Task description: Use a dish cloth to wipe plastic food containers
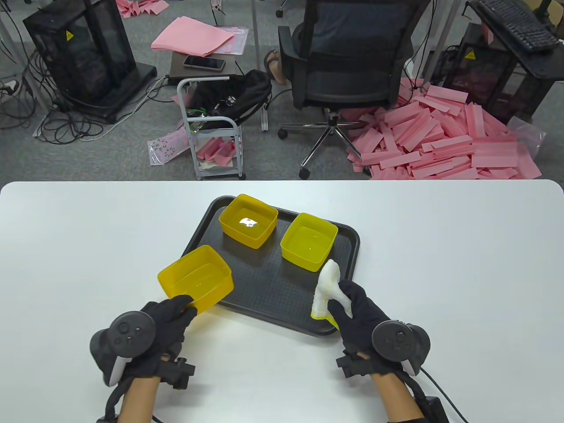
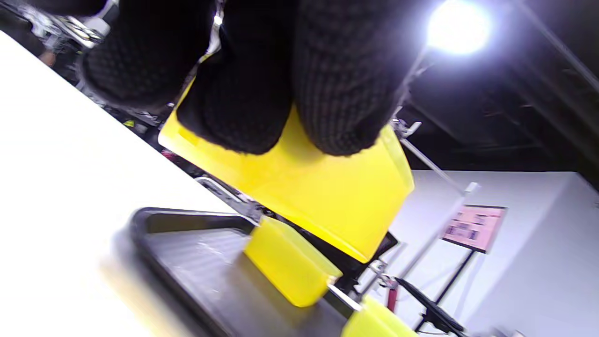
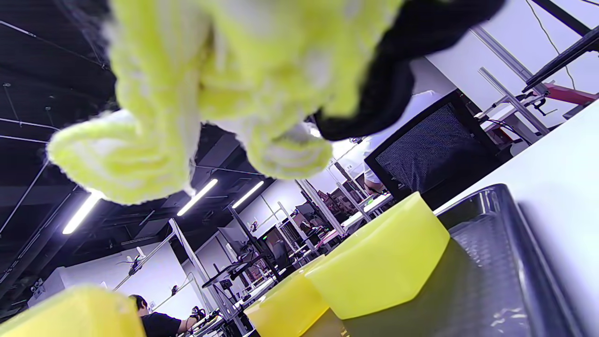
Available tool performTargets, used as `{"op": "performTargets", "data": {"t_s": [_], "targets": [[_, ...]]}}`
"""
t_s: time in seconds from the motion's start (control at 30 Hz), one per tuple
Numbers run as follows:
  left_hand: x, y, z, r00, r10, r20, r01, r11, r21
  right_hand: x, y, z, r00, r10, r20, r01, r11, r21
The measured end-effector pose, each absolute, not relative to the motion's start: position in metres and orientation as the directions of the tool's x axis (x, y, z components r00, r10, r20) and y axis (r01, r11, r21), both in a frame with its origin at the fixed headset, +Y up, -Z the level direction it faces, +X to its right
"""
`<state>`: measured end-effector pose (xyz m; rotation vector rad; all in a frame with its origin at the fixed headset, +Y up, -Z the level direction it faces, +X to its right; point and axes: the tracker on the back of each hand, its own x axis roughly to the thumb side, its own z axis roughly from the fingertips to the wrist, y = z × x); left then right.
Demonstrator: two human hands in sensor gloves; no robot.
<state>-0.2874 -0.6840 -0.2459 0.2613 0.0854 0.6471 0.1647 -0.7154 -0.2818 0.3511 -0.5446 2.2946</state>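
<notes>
My left hand grips a yellow plastic container by its near wall and holds it lifted and tilted over the tray's front left corner; it also shows under my fingers in the left wrist view. My right hand holds a bunched white and yellow dish cloth over the tray's front right part; the cloth fills the top of the right wrist view. Two more yellow containers stand open side up on the black tray.
The tray lies on a white table. Beyond the table's far edge are an office chair, a small cart and heaps of pink foam strips on the floor.
</notes>
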Motion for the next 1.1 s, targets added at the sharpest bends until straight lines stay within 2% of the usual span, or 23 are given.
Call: {"op": "performTargets", "data": {"t_s": [0.23, 0.6, 0.73, 0.93, 1.1], "targets": [[-0.332, -0.706, -0.231, 0.81, 0.563, -0.164, -0.516, 0.817, 0.259, 0.167, -0.717, -0.284, -0.692, 0.609, 0.389, -0.717, -0.645, -0.265], [-0.34, -0.741, -0.226, 0.837, 0.473, -0.274, -0.443, 0.881, 0.166, 0.166, -0.716, -0.284, -0.696, 0.61, 0.378, -0.711, -0.658, -0.247], [-0.34, -0.753, -0.226, 0.844, 0.426, -0.327, -0.429, 0.901, 0.067, 0.166, -0.715, -0.284, -0.697, 0.611, 0.375, -0.71, -0.663, -0.238], [-0.345, -0.743, -0.222, 0.827, 0.452, -0.335, -0.446, 0.889, 0.099, 0.168, -0.715, -0.284, -0.694, 0.618, 0.369, -0.713, -0.661, -0.235], [-0.339, -0.703, -0.224, 0.798, 0.529, -0.287, -0.512, 0.848, 0.14, 0.168, -0.715, -0.285, -0.697, 0.618, 0.363, -0.71, -0.667, -0.228]]}}
